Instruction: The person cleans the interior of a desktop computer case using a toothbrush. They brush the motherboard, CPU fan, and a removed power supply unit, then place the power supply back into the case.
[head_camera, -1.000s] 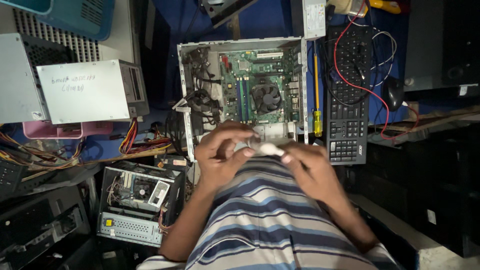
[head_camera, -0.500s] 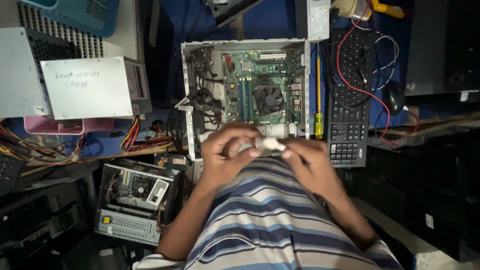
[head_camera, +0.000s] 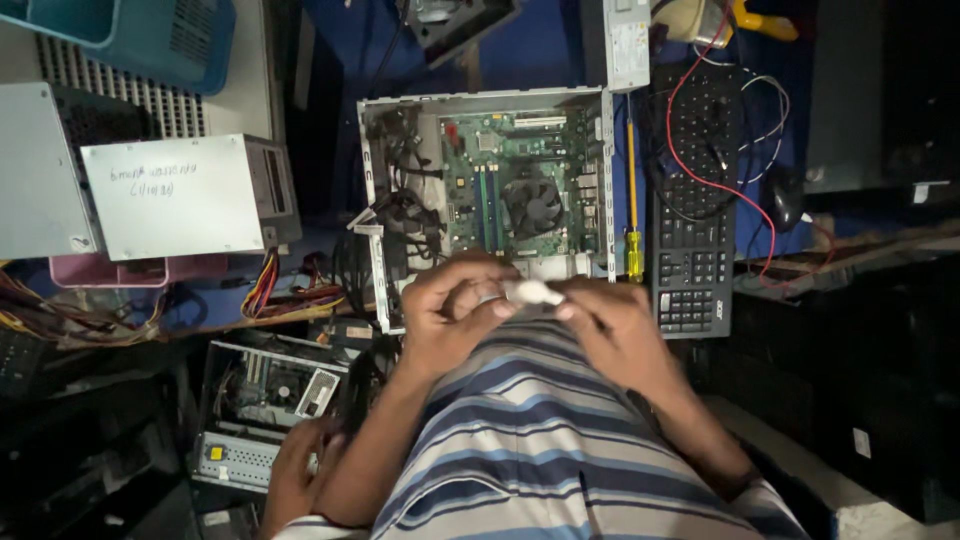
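Observation:
My left hand (head_camera: 452, 312) and my right hand (head_camera: 612, 322) meet just above my striped shirt (head_camera: 540, 440). Between their fingertips they pinch a small white piece (head_camera: 530, 292); what it is I cannot tell. Right behind the hands lies an open computer case (head_camera: 372, 180) on its side. Inside it are a green motherboard (head_camera: 480, 165), a round black cooler fan (head_camera: 535, 205) and bundled black cables (head_camera: 405, 215). The case's near edge is hidden by my hands.
A yellow-handled screwdriver (head_camera: 633, 255), a black keyboard (head_camera: 690, 250) crossed by a red wire (head_camera: 745, 215), and a mouse (head_camera: 785, 195) lie to the right. A silver power supply (head_camera: 185, 195), pink tray (head_camera: 130, 270) and another opened unit (head_camera: 265, 400) lie left. Another hand (head_camera: 295, 470) shows low left.
Both hands stay together on the white piece with only small finger shifts. The view swayed slightly; nothing else moved.

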